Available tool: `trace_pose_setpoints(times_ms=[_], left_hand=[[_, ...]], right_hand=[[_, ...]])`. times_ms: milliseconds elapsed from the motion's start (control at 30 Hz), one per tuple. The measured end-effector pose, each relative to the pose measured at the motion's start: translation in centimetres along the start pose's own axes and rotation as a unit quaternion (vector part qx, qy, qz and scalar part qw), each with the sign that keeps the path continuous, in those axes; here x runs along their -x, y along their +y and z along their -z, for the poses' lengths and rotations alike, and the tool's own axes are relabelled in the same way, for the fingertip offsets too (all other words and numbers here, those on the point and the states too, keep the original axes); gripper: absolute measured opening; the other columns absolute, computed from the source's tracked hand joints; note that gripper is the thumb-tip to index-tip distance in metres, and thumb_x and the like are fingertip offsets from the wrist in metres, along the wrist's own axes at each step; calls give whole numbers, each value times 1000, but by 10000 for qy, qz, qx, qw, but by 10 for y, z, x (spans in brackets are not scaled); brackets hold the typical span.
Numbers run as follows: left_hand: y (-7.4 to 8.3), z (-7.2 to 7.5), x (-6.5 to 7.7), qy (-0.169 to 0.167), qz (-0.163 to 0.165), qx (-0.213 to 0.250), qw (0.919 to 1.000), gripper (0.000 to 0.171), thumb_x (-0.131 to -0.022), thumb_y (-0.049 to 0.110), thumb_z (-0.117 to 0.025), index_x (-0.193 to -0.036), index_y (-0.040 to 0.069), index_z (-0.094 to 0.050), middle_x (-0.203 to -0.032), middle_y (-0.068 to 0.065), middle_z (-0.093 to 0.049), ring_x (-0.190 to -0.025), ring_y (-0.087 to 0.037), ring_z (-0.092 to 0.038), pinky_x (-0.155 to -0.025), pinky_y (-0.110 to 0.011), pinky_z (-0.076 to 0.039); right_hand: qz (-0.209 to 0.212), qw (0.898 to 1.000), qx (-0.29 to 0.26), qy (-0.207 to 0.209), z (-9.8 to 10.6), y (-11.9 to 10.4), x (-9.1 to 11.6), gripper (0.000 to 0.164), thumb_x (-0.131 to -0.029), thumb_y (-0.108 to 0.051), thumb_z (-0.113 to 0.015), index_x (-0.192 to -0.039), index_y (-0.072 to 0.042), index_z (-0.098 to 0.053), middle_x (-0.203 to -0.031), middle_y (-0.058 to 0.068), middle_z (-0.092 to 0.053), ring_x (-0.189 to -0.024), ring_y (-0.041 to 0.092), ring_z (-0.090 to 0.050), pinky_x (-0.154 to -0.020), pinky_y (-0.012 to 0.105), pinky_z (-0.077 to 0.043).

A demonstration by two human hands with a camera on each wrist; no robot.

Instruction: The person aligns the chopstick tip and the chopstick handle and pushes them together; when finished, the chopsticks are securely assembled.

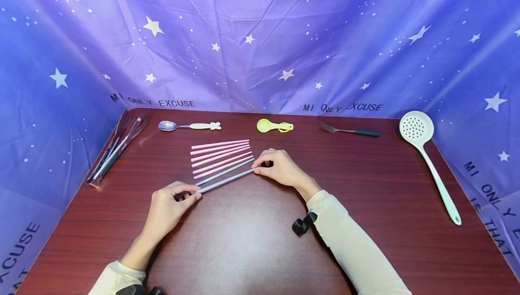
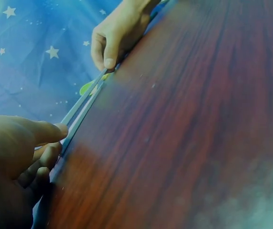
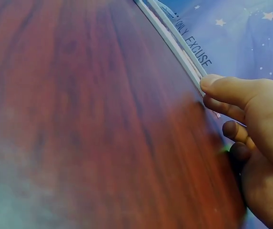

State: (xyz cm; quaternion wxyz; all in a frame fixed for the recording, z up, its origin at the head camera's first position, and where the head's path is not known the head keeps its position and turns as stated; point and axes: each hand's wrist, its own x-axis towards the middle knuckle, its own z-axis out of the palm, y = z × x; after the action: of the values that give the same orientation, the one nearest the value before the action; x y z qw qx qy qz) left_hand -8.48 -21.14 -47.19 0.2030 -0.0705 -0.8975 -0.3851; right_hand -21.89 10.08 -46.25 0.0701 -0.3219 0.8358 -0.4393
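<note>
Between both hands lies a light blue chopstick (image 1: 225,181), slanting up to the right. Its left, thicker end is pinched by the thumb and fingers of my left hand (image 1: 165,208). My right hand (image 1: 281,168) pinches the thinner right end. Just behind it, a second blue chopstick (image 1: 224,172) rests on the table. Several pink chopsticks (image 1: 220,144) fan out beyond that one, side by side, thick ends to the left. The left wrist view shows both hands on the held chopstick (image 2: 81,104), and the right wrist view shows the right thumb on its end.
Along the back of the brown table (image 1: 252,241) lie a spoon with a pale handle (image 1: 200,126), yellow-green measuring spoons (image 1: 265,126) and a dark-handled fork (image 1: 351,131). A slotted skimmer (image 1: 431,164) lies at right, a clear bag of utensils (image 1: 115,150) at left. Starry cloth (image 1: 252,74) surrounds the table.
</note>
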Motion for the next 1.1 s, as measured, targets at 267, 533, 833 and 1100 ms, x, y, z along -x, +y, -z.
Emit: trace_pose_setpoints(times_ms=[267, 533, 833, 1100], left_hand=[[-1, -4, -2, 116, -273, -92, 9995, 17, -74, 4, -90, -83, 15, -81, -70, 11, -63, -61, 4, -47, -55, -10, -35], [-4, -5, -5, 135, -346, -189, 9991, 17, -74, 3, -90, -83, 13, -80, -71, 10, -64, -60, 4, -46, -54, -10, -35], [-7, -3, -4, -5, -244, -306, 9992, 16, -75, 4, -89, -83, 13, -80, -71, 12, -61, -59, 4, -44, -54, -12, -35], [-8, -4, -4, 30, -276, -288, 9992, 17, -74, 3, -90, -83, 12, -80, -70, 12, -61, -59, 5, -44, -54, -12, -34]], right_hand=[[-20, 9999, 61, 83, 1, 2, -8, 4, -90, -15, -81, -94, -15, -82, -87, -4, -71, -80, 13, -56, -72, 24, -45], [-152, 9996, 215, 140, -1, 3, -13, 5, -91, -15, -80, -95, -15, -82, -88, -4, -70, -78, 11, -54, -71, 23, -44], [-270, 9985, 429, 182, -3, 1, -12, 4, -91, -17, -79, -94, -18, -82, -84, -5, -67, -75, 11, -52, -69, 24, -42], [-262, 9979, 539, 239, -4, 1, -11, 6, -93, -17, -77, -96, -18, -82, -83, -5, -66, -74, 11, -51, -68, 25, -41]])
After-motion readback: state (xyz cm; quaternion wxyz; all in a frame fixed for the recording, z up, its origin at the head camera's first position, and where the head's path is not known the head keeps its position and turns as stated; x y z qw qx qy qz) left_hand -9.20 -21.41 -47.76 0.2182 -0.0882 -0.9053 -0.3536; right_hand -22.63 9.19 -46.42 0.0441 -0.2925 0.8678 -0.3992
